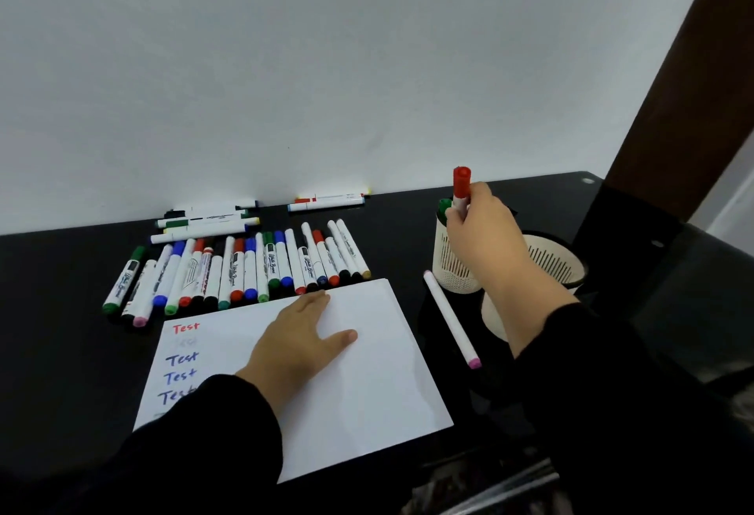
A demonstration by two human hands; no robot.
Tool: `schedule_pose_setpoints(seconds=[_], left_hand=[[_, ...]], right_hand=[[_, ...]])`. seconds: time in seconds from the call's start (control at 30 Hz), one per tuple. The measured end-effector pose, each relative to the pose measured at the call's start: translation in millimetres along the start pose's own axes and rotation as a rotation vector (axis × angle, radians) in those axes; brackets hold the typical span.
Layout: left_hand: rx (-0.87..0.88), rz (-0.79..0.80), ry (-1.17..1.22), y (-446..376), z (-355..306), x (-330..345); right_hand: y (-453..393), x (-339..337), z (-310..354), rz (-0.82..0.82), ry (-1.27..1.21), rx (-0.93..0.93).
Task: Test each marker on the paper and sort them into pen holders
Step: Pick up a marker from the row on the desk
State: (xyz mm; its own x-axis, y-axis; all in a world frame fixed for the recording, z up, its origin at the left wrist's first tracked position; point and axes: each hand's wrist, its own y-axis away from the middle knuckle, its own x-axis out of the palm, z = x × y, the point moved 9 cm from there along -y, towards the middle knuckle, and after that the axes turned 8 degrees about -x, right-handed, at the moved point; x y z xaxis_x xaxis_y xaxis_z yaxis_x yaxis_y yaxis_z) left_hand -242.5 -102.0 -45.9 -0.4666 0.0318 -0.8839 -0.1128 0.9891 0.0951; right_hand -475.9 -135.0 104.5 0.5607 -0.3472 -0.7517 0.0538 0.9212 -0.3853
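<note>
the right hand (477,225) pinches the red marker (461,188) by its white barrel, red cap up, right over the near holder (451,265) at about two o'clock from the paper (367,372). a green cap (444,206) already pokes out of that holder; the second holder (546,265) sits just beside it, at three o'clock from the first. the left hand (298,343) lies flat on the paper, fingers straight, thumb spread, pinning it down.

the marker looks light and stiff, a smooth plastic tube, likely a bit slippery, so the mid-barrel pinch seems the sensible hold; the cap end looks no better to grab. nothing fragile here by the look of it, and a short drop into the slotted holder should be fine.

white body, red cap, print too blurred to read. "test" stands on the paper in red and blue down its left edge. the row of markers (245,270) waits at twelve o'clock of the paper, and one pink-tipped marker (451,321) lies between paper and holders.
</note>
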Motion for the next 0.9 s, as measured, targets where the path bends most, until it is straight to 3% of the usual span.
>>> schedule_pose_setpoints(seconds=[0.2,0.53,0.9], left_hand=[[0.012,-0.017,0.01,0.4,-0.3,-1.0],[0.015,-0.007,-0.043,2.0,-2.7,-0.4],[0.023,-0.008,-0.067,3.7,-4.8,-0.9]], right_hand=[[-11.7,11.0,-8.6,0.11,0.131,0.063],[-4.9,-0.3,7.7,0.006,0.169,-0.084],[-11.4,17.3,-6.2,0.123,0.336,-0.03]])
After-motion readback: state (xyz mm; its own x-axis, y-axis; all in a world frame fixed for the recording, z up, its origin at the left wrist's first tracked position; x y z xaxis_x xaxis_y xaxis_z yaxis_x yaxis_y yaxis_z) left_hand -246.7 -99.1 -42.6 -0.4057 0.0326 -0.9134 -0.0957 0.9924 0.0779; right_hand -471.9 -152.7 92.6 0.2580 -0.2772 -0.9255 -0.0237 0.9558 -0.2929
